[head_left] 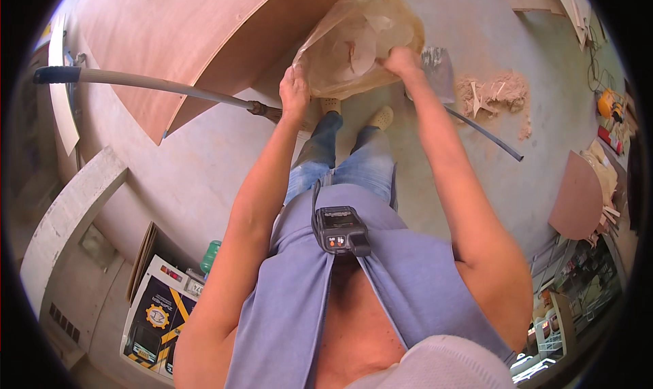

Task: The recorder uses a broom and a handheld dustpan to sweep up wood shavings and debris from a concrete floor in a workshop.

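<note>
Right hand (403, 61) on bag (325, 57), mouth upward

Pale grey floor (537, 178); perhaps shelving (548, 334), lower right.

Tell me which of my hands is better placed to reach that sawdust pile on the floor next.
Likely your right hand: it is at the right side of the plastic bag, nearer the sawdust pile, which lies to your right. Your left hand grips the bag's left edge, farther away.

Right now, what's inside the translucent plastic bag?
Inside the plastic bag, held by the left hand and right hand, a thin reddish-brown scrap shows; anything beneath it or within the folds is hidden.
</note>
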`<act>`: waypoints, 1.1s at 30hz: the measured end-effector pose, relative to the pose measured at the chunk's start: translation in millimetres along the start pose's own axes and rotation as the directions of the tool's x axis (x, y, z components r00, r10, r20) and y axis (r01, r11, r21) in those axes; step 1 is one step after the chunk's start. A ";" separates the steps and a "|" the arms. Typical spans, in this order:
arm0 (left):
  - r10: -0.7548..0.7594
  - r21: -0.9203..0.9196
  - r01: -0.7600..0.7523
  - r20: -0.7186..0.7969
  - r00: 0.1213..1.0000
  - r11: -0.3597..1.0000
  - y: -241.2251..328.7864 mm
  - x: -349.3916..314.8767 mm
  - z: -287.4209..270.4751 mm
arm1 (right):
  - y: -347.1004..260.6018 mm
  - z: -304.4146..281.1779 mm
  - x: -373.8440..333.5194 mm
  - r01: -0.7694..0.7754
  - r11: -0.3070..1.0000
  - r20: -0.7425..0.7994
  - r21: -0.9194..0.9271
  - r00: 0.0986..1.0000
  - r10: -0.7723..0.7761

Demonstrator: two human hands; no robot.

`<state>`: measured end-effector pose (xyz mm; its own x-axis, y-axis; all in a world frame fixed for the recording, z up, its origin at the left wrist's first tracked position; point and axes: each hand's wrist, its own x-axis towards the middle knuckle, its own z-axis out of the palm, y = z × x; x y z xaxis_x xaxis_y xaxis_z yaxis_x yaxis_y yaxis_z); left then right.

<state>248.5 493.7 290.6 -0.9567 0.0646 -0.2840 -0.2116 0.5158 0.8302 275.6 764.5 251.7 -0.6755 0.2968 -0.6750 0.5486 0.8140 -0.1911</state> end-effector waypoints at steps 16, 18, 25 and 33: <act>-0.132 -0.069 0.137 0.072 0.989 0.988 25.8 3.6 -4.5 | 70.7 57.1 42.9 0.191 0.129 -0.221 0.973 0.611 0.761; -0.115 -0.058 0.121 0.087 0.989 0.991 27.4 6.9 0.4 | 80.2 51.1 36.0 0.191 -0.033 -0.106 0.981 0.674 0.731; 0.129 0.022 -0.130 0.046 0.991 0.991 33.4 26.9 17.7 | 92.9 21.6 17.4 -0.120 0.568 -0.002 0.814 0.978 0.211; 0.232 -0.306 -0.198 0.079 0.969 0.931 153.9 48.6 2.8 | 107.2 -35.6 -99.6 0.405 -0.025 -0.376 0.914 0.869 0.321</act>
<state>170.1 578.6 403.2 -0.9607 0.2499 -0.1207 -0.0689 0.2065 0.9760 384.1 840.0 323.8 -0.5961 0.7071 -0.3804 0.1632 -0.3572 -0.9197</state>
